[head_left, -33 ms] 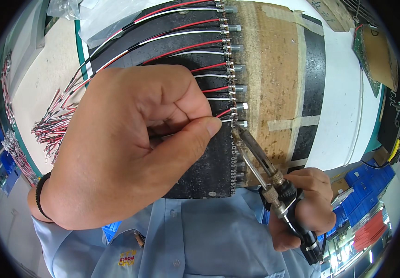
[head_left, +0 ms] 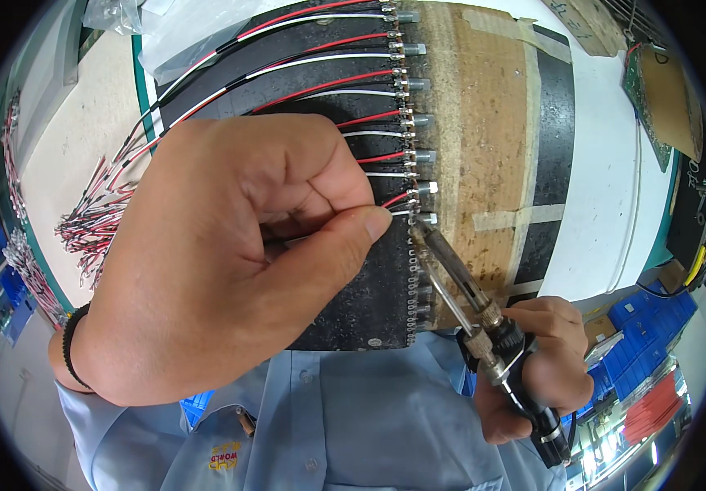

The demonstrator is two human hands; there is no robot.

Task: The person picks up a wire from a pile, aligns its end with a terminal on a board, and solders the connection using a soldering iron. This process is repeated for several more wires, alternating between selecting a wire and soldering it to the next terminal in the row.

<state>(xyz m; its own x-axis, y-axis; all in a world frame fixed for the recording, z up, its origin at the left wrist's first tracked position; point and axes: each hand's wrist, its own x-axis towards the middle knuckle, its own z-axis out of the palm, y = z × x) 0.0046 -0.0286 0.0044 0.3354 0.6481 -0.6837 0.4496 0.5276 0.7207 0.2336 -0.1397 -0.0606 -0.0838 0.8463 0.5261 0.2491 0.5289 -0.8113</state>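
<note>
My left hand (head_left: 247, 245) is closed in a pinch on a pair of thin red and white wires (head_left: 394, 200). Their bare ends reach a small metal-ended part (head_left: 428, 218) in the row along the edge of a black board (head_left: 353, 303). A soldering iron (head_left: 455, 266) with a thin tube (head_left: 449, 299) beside its barrel is gripped in my right hand (head_left: 553, 360). Its tip rests at or just beside the wire ends; the exact contact is too small to tell. Farther up the row, several red and white wire pairs (head_left: 328, 80) run to similar parts.
Right of the row lies a brown wooden strip (head_left: 484, 123) held with masking tape (head_left: 521, 217). A bundle of wire ends (head_left: 95, 225) spreads at the left, below a clear plastic bag (head_left: 181, 41). Blue bins (head_left: 647, 335) stand at the lower right.
</note>
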